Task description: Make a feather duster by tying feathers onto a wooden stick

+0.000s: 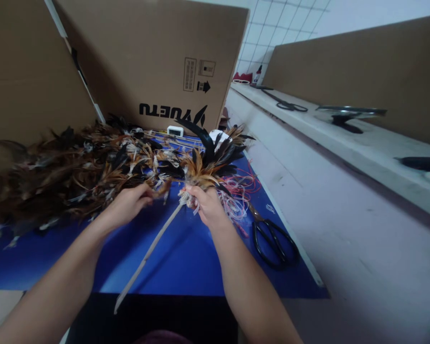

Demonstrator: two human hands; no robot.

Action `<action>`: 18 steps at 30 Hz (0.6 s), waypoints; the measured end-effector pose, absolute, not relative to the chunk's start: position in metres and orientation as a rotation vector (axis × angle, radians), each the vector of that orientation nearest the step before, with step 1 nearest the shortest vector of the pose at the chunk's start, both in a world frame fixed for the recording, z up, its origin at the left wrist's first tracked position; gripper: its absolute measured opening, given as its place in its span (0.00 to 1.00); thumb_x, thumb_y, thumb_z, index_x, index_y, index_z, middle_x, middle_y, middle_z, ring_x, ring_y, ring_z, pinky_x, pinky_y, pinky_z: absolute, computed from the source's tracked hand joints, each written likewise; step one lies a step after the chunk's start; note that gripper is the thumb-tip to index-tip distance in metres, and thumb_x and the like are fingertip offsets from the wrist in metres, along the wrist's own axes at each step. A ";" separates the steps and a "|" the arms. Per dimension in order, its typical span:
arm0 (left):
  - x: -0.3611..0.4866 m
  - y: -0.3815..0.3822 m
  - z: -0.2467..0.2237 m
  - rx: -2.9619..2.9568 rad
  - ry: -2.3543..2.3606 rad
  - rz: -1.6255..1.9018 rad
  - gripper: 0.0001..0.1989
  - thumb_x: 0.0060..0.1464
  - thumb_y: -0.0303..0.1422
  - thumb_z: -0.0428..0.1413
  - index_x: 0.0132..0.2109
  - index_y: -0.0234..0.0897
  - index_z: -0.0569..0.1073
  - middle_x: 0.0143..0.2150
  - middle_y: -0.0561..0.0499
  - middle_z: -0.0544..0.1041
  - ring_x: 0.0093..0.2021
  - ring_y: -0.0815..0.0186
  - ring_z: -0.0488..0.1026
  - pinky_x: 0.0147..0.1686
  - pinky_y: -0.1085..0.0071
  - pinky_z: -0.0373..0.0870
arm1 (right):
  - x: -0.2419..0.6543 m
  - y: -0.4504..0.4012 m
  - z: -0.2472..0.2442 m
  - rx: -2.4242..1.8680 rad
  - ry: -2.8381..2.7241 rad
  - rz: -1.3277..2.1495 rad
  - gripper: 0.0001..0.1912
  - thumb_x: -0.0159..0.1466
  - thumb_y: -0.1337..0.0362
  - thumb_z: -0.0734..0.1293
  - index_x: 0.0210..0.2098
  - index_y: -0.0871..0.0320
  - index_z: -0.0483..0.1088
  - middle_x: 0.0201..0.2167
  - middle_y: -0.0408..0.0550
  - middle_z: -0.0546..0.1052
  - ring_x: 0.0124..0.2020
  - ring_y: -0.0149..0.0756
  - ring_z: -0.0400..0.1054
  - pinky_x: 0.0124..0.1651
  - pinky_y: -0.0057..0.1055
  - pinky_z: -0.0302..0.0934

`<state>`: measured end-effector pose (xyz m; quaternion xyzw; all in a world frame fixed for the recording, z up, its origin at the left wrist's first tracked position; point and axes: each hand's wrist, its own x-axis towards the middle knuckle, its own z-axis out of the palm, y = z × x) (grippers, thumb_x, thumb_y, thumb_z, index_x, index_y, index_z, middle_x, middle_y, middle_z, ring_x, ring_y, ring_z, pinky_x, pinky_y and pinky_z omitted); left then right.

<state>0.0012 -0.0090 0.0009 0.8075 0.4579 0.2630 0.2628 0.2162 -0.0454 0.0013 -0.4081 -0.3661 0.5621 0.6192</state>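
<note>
My right hand [205,200] is closed around the lower end of a bundle of brown and black feathers [200,167], where it meets a thin pale stick [154,246]. The bare stick slants down toward me past the table's front edge. To the left, my left hand [135,203] pinches a small brown feather [161,189] between thumb and fingers, a little apart from the bundle. Behind that hand lies a large heap of loose feathers [71,177], brown, black and white at the quill ends.
Black-handled scissors [275,242] lie on the blue tabletop [129,267] at right, beside tangled pink and white strings [236,196]. A cardboard box [157,57] stands behind, with a small white digital device [175,131] before it. A white ledge [294,107] runs along the right, holding more scissors [290,106].
</note>
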 end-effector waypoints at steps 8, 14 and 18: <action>0.034 -0.022 0.019 1.246 1.020 1.087 0.14 0.42 0.36 0.65 0.35 0.33 0.73 0.29 0.48 0.77 0.23 0.72 0.68 0.21 0.78 0.62 | 0.209 -0.044 -0.007 -0.933 -0.920 1.312 0.08 0.49 0.62 0.69 0.24 0.62 0.71 0.19 0.41 0.72 0.17 0.25 0.62 0.18 0.23 0.58; 0.063 -0.033 0.018 1.241 0.863 1.090 0.10 0.46 0.35 0.63 0.30 0.33 0.73 0.30 0.52 0.74 0.32 0.70 0.70 0.35 0.73 0.68 | 0.206 -0.044 -0.009 -1.018 -0.969 1.299 0.08 0.50 0.62 0.68 0.23 0.62 0.69 0.15 0.38 0.67 0.14 0.24 0.58 0.15 0.22 0.50; 0.079 -0.039 0.015 1.353 0.828 1.049 0.09 0.49 0.36 0.61 0.31 0.34 0.72 0.27 0.54 0.72 0.29 0.72 0.69 0.33 0.74 0.66 | 0.207 -0.042 -0.011 -1.039 -0.958 1.264 0.09 0.50 0.61 0.69 0.25 0.61 0.69 0.15 0.38 0.67 0.17 0.26 0.60 0.18 0.23 0.52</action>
